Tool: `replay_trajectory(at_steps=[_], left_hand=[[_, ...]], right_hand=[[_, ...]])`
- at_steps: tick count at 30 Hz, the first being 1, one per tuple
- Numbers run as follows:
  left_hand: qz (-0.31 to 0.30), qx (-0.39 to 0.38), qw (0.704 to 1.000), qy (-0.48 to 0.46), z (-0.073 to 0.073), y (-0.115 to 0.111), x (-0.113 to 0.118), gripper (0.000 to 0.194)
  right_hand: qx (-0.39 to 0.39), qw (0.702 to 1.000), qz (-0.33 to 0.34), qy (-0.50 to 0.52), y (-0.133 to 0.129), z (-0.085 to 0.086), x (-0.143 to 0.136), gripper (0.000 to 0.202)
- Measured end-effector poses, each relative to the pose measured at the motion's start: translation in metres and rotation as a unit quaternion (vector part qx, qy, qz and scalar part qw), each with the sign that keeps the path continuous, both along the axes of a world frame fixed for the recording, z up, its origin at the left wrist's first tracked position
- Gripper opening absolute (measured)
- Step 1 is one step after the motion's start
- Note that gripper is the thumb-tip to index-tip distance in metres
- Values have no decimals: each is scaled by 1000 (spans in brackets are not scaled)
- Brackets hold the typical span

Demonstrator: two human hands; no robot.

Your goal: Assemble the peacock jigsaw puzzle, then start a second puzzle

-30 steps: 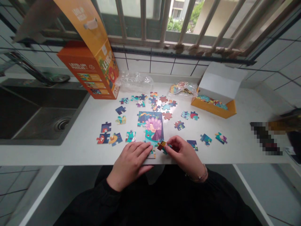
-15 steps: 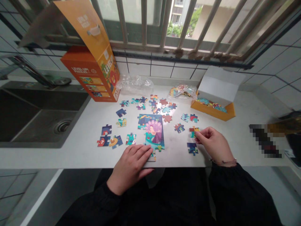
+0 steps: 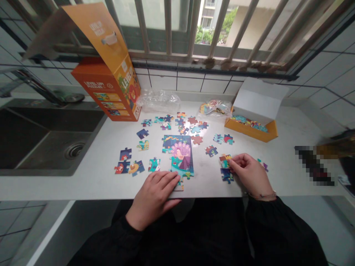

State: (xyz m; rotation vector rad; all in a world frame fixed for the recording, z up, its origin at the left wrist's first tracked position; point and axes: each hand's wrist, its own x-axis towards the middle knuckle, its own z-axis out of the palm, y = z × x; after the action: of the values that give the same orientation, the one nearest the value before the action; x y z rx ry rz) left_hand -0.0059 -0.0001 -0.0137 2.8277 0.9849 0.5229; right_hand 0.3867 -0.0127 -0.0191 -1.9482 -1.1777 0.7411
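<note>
At the left end of the table (image 3: 105, 183), a dark sink (image 3: 51, 143), then an orange box (image 3: 107, 90) standing with its flap up. Nearer, a cluster of three loose pieces (image 3: 122, 167), one showing a red figure. Next, the left hand (image 3: 156, 195), laid flat with fingers close together, holding nothing between them, fingertips resting on the near left edge of the peacock panel (image 3: 181, 151). Around the panel's far side, scattered pieces (image 3: 197, 139); beyond those, clear wrap (image 3: 159, 100) and, farther right, a bag of pieces (image 3: 215, 108).

Right of the panel, the right hand (image 3: 234, 162), with thumb and forefinger narrowed on the right edge of a brown-and-yellow piece (image 3: 224, 161). Held beside the panel a second ago; now well apart from it, lying at the far edge of a dark blue piece (image 3: 227, 177), touching or nearly so. Cannot tell whether interlocked. Judging from this shift, most likely taken away from the panel without being joined, so no gain there from this piece.

Right of the hand, a purple piece (image 3: 265, 167), partly hidden behind the fingers. Farther back, a yellow box (image 3: 251, 132) with its lid raised and more pieces inside.
</note>
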Motion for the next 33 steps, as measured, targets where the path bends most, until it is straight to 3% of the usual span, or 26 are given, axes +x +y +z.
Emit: replay_trajectory(at_steps=[5,12,17,22,25,29,33], left_hand=[[-1,-1,1000,4,-1,0,-1,60],[1,-3,1000,0,0,0,-1,60],[-3,0,1000,1,2,0,0,60],[0,6,1000,-2,3,0,1,59],[1,-1,1000,3,3,0,1,62],[0,-4,1000,7,2,0,1,63],[-2,-1,1000,7,1,0,1,62]], right_hand=[[43,995,0,88,-2,-1,-12,54],[66,997,34,24,-7,10,-29,61],[69,995,40,66,-7,9,-36,60],[69,987,80,120,-16,4,-66,58],[69,981,123,134,-24,2,-89,47],[56,977,198,60,-25,4,-104,28],[97,965,241,-37,-21,4,-106,20]])
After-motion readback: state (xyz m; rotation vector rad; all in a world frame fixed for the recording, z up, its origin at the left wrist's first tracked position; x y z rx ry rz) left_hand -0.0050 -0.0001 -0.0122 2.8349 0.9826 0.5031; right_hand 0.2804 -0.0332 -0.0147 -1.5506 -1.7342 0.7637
